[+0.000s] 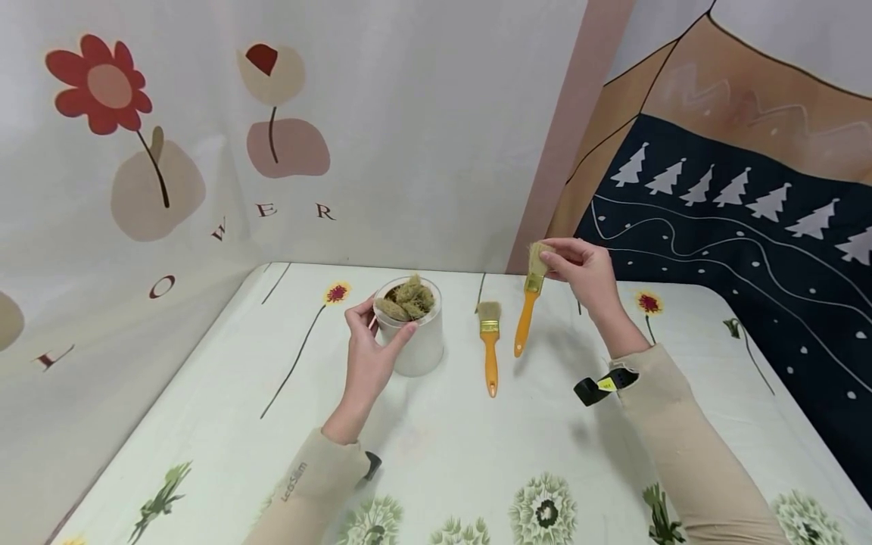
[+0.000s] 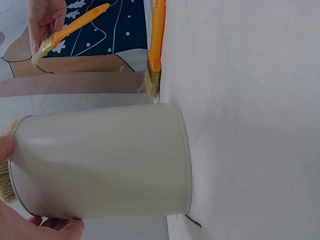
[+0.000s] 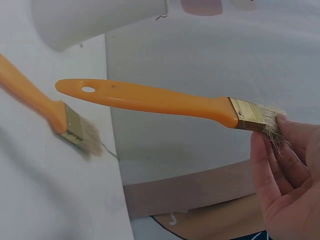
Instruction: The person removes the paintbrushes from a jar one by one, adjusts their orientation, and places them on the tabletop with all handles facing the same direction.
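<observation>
My left hand [image 1: 371,348] grips a white cylindrical container [image 1: 421,354] near its rim, thumb on the near side and fingers round the left. Several bristle brush heads [image 1: 409,297] stick up out of the container's mouth. In my right hand [image 1: 587,274] a paintbrush [image 1: 525,318] is pinched by its pale bristles, its orange handle hanging down with the hole at the lower end. The right wrist view shows thumb and fingers at the bristles [image 3: 272,120], just past the brass ferrule [image 3: 245,114]. A second orange-handled paintbrush [image 1: 490,352] lies on the table between the container and the held brush.
The table [image 1: 436,439] wears a white cloth printed with flowers. Behind it hangs a pale curtain [image 1: 422,136] with flower prints, and at the right a dark blue cloth [image 1: 722,227] with white trees. A black strap [image 1: 606,384] sits at the right wrist.
</observation>
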A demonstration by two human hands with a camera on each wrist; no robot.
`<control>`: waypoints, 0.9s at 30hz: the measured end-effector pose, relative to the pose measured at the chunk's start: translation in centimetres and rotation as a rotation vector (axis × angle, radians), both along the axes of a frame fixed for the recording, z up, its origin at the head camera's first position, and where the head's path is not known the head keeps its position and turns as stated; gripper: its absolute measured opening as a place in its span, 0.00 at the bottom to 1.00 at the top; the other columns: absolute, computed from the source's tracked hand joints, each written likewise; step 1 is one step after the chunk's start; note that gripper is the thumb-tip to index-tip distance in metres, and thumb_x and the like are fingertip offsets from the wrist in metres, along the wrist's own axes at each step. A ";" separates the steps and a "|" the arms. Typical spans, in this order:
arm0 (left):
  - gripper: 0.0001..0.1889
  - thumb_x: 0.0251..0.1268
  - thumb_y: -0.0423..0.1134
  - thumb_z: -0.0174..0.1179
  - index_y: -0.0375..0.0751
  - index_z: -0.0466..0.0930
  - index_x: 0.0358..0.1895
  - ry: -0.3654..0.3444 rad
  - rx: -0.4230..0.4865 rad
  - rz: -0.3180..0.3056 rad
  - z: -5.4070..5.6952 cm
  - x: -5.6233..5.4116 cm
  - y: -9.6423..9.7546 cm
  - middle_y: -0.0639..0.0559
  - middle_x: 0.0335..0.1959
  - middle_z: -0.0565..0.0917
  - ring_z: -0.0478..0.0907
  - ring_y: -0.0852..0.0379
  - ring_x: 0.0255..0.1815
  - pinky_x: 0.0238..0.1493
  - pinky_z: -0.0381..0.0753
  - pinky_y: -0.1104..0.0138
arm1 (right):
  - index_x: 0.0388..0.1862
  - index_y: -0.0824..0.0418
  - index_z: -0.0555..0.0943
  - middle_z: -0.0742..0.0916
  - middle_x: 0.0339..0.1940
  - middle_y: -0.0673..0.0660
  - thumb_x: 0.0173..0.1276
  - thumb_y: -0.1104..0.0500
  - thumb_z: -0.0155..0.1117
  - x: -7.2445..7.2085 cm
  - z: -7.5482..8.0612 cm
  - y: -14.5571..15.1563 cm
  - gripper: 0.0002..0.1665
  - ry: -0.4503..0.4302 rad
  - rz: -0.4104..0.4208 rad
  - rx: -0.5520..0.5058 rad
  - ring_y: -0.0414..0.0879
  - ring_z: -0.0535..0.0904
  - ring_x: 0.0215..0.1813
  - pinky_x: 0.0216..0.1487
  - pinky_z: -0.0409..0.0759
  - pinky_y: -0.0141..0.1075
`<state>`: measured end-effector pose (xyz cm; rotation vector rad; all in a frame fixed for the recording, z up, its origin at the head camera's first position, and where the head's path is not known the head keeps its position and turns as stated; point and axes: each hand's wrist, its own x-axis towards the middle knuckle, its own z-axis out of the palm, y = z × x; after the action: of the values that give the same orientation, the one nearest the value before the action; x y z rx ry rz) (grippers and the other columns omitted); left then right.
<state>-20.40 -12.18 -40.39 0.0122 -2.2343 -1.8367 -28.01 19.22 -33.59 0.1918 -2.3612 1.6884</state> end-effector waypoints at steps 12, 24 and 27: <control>0.42 0.63 0.43 0.69 0.36 0.49 0.70 -0.003 -0.014 0.008 -0.1 0.0 0.0 0.41 0.78 0.57 0.53 0.48 0.82 0.83 0.57 0.58 | 0.60 0.65 0.80 0.86 0.52 0.61 0.72 0.57 0.64 -1.3 -2.6 0.5 0.21 -0.120 -0.006 0.061 0.27 0.81 0.38 0.41 0.87 0.22; 0.42 0.63 0.44 0.69 0.37 0.49 0.70 -0.003 -0.011 0.006 -0.2 -0.1 -0.1 0.41 0.78 0.57 0.52 0.48 0.82 0.84 0.57 0.58 | 0.61 0.64 0.80 0.84 0.51 0.61 0.73 0.57 0.62 -2.4 -4.9 0.6 0.21 -0.215 0.001 0.081 0.28 0.81 0.35 0.41 0.88 0.23; 0.42 0.63 0.45 0.69 0.37 0.49 0.70 -0.006 -0.010 0.004 -0.2 -0.1 -0.1 0.41 0.78 0.57 0.52 0.48 0.82 0.84 0.56 0.57 | 0.61 0.64 0.80 0.84 0.52 0.63 0.74 0.57 0.62 -2.5 -5.6 0.6 0.21 -0.231 0.010 0.100 0.30 0.81 0.35 0.40 0.88 0.23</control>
<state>-20.52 -12.29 -40.60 0.0204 -2.2454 -1.8263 -30.55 19.81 -39.14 0.0270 -2.6170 1.6787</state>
